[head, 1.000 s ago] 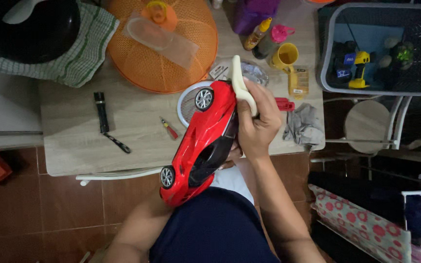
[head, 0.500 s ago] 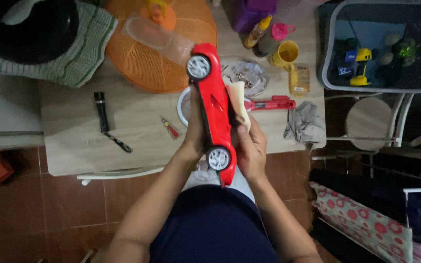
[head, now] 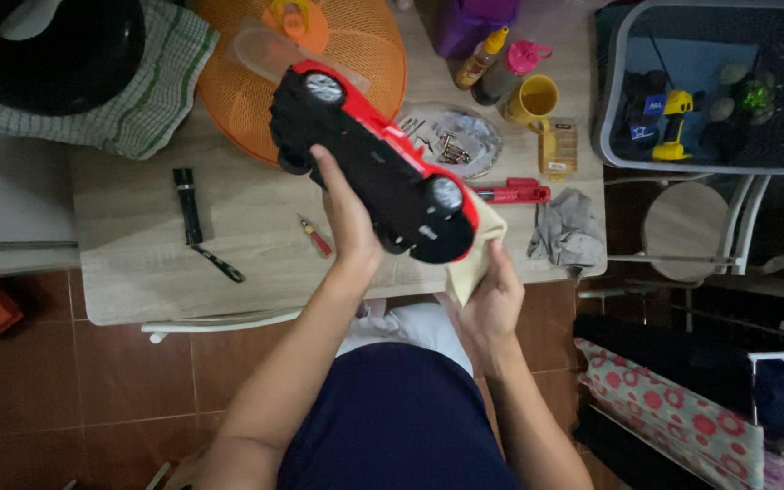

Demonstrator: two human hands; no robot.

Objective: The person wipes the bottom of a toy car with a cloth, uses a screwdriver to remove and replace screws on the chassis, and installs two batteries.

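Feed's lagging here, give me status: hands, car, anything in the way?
Left hand grips the red toy car, black underside up. Right hand holds a cream cloth at its end. Nothing blocking.

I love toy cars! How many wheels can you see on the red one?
2: one wheel at the red toy car's far end, one wheel at its near end. Others may be hidden.

The toy car (head: 376,172) hung tilted above the bench (head: 138,272), underside up, the left hand (head: 347,213) on its near side and the right hand (head: 492,299) with a cloth (head: 478,254) below its lower end. On the bench, a torch (head: 189,200) lay to the left, a small screwdriver (head: 316,236) between torch and car, a plate of screws (head: 455,136) behind the car, and a rag (head: 566,231) at the right edge.
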